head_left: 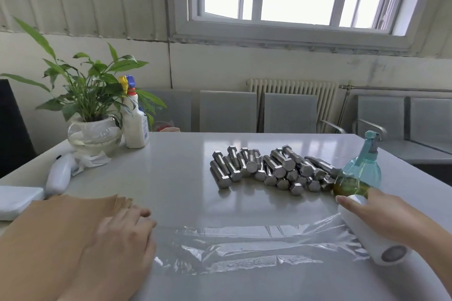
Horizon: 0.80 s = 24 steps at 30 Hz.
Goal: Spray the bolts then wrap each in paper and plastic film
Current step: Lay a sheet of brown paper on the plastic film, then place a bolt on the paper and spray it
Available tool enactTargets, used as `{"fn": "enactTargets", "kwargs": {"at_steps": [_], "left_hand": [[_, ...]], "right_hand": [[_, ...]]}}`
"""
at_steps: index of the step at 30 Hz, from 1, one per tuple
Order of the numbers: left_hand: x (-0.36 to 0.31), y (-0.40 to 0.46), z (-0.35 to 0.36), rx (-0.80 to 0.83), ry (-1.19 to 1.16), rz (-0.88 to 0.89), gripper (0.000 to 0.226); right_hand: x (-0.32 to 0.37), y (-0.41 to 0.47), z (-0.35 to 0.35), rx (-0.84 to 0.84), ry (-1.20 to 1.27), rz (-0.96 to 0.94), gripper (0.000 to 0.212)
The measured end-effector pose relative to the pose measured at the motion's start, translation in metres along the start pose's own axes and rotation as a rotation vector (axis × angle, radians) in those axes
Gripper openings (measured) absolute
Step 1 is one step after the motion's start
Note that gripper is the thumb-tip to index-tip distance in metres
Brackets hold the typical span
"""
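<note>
A heap of several steel hex bolts (pixel 271 168) lies on the grey table (pixel 176 178), right of centre. A teal spray bottle (pixel 359 171) with yellowish liquid stands just right of the heap. A stack of brown paper sheets (pixel 49 234) covers the near left. My left hand (pixel 122 237) rests flat at the paper's right edge, fingers relaxed. A white roll of plastic film (pixel 374 239) lies at the near right, with a stretch of clear film (pixel 256 242) pulled out leftward. My right hand (pixel 381 212) lies on top of the roll, fingers stretched toward the spray bottle.
At the far left corner stand a potted plant (pixel 90 105) in a glass bowl and a white trigger spray bottle (pixel 135 124). A white handheld device (pixel 60 173) and a white pad (pixel 17 200) lie along the left edge. Metal bench seats (pixel 288 112) line the wall behind.
</note>
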<state>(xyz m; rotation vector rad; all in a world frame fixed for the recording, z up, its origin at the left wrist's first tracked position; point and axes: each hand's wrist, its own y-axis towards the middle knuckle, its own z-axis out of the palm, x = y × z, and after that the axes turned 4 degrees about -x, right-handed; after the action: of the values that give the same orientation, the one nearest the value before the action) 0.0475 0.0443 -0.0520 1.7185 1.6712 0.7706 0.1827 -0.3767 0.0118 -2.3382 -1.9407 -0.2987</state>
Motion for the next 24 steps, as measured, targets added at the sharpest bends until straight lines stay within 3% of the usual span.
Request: {"fn": "enactTargets", "kwargs": {"at_steps": [3, 13, 18, 24], "left_hand": [[-0.006, -0.004, 0.003, -0.022, -0.072, 0.046, 0.034], [0.014, -0.008, 0.008, 0.054, 0.089, 0.166, 0.039], [0.02, -0.006, 0.007, 0.006, 0.101, 0.228, 0.052], [0.023, -0.007, 0.003, -0.003, 0.151, 0.256, 0.053]], "right_hand": [[-0.009, 0.005, -0.003, -0.04, 0.027, 0.035, 0.076], [-0.02, 0.015, 0.002, -0.045, -0.002, 0.04, 0.07], [-0.024, 0.018, 0.002, -0.044, 0.008, 0.027, 0.071], [-0.032, 0.02, 0.0, -0.055, 0.011, 0.035, 0.068]]}}
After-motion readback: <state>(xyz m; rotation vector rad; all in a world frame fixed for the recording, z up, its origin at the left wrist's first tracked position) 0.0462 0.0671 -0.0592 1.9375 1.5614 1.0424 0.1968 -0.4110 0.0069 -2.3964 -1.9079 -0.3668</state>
